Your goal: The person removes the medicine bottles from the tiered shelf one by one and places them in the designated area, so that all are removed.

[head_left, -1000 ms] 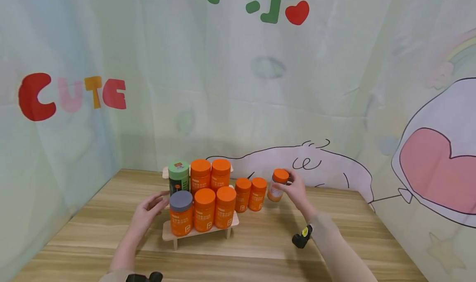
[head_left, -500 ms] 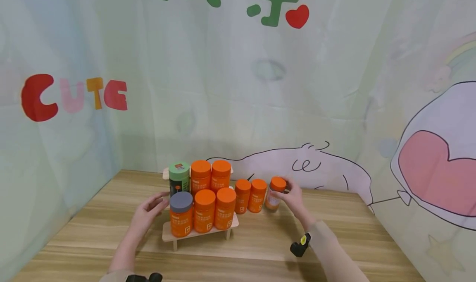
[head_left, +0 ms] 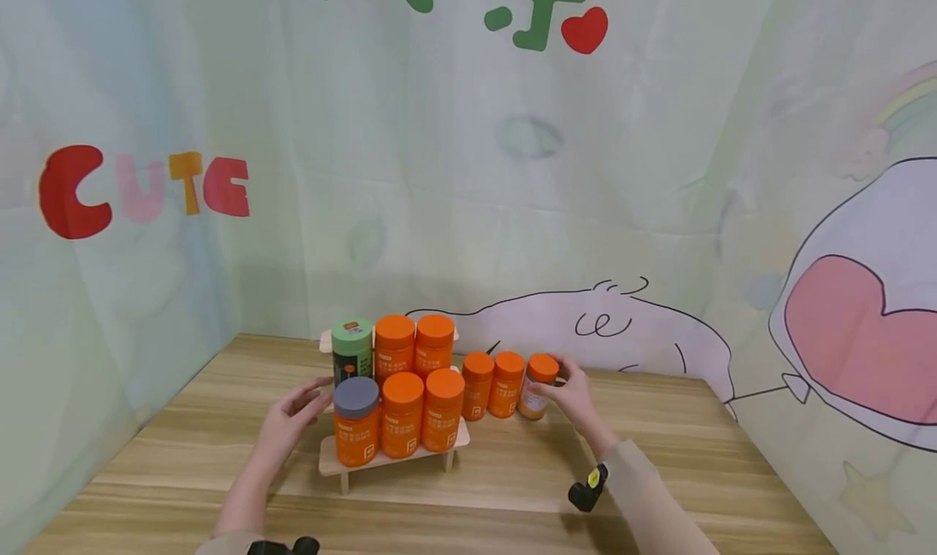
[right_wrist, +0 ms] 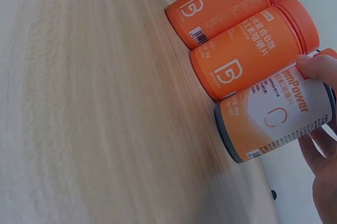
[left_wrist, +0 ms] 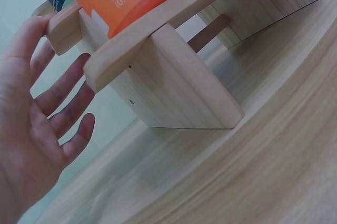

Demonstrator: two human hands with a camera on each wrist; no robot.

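My right hand [head_left: 578, 396] grips an orange-capped supplement bottle [right_wrist: 279, 116] with a white and orange label marked C. It stands upright at the right end of a row, close beside two orange bottles [right_wrist: 245, 50] marked B. My left hand [left_wrist: 39, 103] is at the left end of a two-tier wooden rack [left_wrist: 184, 82], its fingers loosely bent and touching or nearly touching the ends of the boards. On the rack's front tier are a grey-capped orange bottle [head_left: 357, 425] and two orange-capped ones [head_left: 423, 412]. Behind them stand a green-capped dark bottle [head_left: 351, 351] and two more orange bottles [head_left: 415, 343].
The wood-grain table [head_left: 527, 490] extends in front of the rack and to both sides. A printed cloth backdrop [head_left: 468, 213] rises close behind the bottles and along both sides. Each wrist carries a small black camera [head_left: 588, 488].
My right hand has brought the C bottle leftward and slightly nearer, up beside the two orange bottles. The left hand has kept its place at the rack.
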